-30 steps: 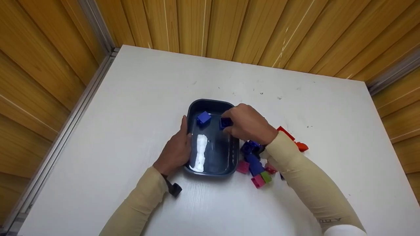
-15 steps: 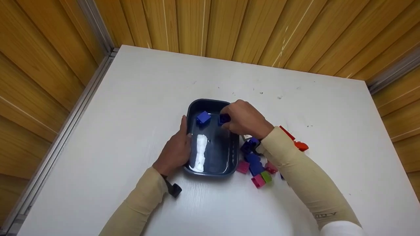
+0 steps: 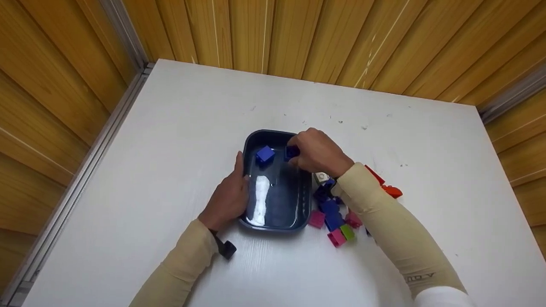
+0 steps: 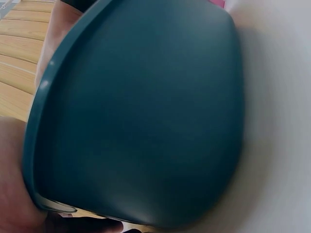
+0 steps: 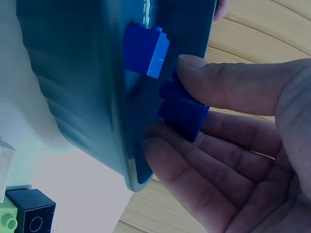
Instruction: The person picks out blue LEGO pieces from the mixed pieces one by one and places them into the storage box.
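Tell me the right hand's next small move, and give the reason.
Probably lower and let go: the right hand pinches a dark blue brick over the navy tray, beside the blue brick lying inside, while the left hand steadies the rim.

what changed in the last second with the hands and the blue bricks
The right hand, pinching the dark blue brick, carried it a little further toward the far end of the tray, closer beside the blue brick lying inside. Its grip on the brick did not change. The left hand stayed on the tray's left rim, and the loose bricks on the table stayed put.
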The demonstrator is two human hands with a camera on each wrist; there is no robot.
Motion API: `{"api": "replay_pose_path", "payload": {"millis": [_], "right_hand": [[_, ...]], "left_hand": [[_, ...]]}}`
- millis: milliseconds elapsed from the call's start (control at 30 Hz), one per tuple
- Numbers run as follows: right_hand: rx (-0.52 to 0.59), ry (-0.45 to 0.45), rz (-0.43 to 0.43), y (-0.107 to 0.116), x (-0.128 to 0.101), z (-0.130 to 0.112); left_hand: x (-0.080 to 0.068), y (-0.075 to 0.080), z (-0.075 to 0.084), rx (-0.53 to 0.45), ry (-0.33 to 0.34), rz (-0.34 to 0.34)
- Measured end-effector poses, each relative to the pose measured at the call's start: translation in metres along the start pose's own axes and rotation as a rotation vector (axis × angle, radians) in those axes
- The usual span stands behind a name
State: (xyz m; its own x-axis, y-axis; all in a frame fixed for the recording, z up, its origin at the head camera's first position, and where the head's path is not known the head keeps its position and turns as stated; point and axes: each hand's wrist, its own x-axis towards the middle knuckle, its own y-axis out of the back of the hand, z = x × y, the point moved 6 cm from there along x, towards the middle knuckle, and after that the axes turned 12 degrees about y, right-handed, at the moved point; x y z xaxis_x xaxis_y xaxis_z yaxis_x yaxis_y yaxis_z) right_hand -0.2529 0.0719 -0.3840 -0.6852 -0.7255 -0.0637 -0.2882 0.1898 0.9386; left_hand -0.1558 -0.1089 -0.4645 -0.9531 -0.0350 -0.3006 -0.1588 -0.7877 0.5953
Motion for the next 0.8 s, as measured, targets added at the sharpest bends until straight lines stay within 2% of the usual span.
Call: {"api": "replay_pose_path", "payload": {"millis": [167,400,800], "right_hand": [[0.007,0.032,0.020,0.000,0.005,0.002],[0.021,0.029,0.025,-0.001,0.007,0.006],[0.022,0.035,0.036,-0.006,0.014,0.011]], "left_hand": [[-0.001,0.001,0.001,-0.011,0.007,0.000],[0.000,0.001,0.002,0.026,-0.056,0.032],[0.000,0.000,0.000,0.014,-0.042,0.027]]}}
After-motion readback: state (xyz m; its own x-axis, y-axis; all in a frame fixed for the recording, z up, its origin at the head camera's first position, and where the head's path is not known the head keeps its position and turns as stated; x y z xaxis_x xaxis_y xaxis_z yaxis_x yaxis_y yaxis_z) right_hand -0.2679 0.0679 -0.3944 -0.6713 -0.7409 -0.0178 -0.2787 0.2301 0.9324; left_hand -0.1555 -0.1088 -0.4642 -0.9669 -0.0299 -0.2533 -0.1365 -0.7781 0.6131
